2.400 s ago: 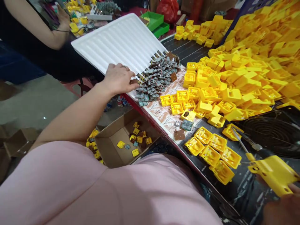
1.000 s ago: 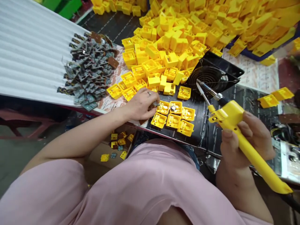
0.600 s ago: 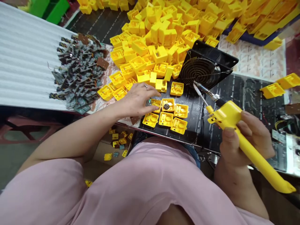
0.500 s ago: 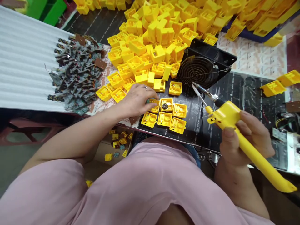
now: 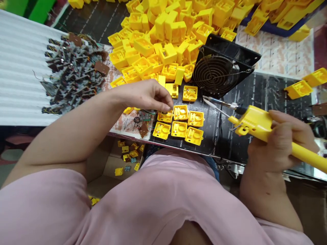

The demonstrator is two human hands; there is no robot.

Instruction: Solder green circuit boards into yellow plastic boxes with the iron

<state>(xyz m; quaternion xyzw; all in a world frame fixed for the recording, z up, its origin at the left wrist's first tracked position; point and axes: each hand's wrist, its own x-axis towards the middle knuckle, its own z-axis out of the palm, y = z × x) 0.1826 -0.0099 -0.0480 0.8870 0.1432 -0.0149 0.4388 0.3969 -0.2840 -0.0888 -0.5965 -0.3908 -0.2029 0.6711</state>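
Thumb and forefinger of my left hand (image 5: 150, 97) are pinched together over a yellow plastic housing (image 5: 165, 117). A small dark round part shows right under the fingertips; whether they grip it is hard to tell. Beside that housing lies a circuit board (image 5: 145, 116) with wires and a round black disc (image 5: 137, 119). Several open housings, among them the upper middle one (image 5: 181, 112), sit in two rows. My right hand (image 5: 281, 143) is wrapped round a yellow soldering gun (image 5: 257, 119), its metal tip pointing left above the black mat.
A black fan (image 5: 217, 73) stands behind the soldering tip. Yellow housings (image 5: 153, 41) are heaped at the back. Wired circuit boards (image 5: 74, 75) are piled at left on a white ribbed sheet (image 5: 20, 68). Below the table edge is a cardboard box (image 5: 109, 163) with housings.
My left hand has lifted and its fingers have drawn into a pinch, uncovering the board. The round part left the upper middle housing. My right hand shifted right with the soldering gun. The view moved slightly.
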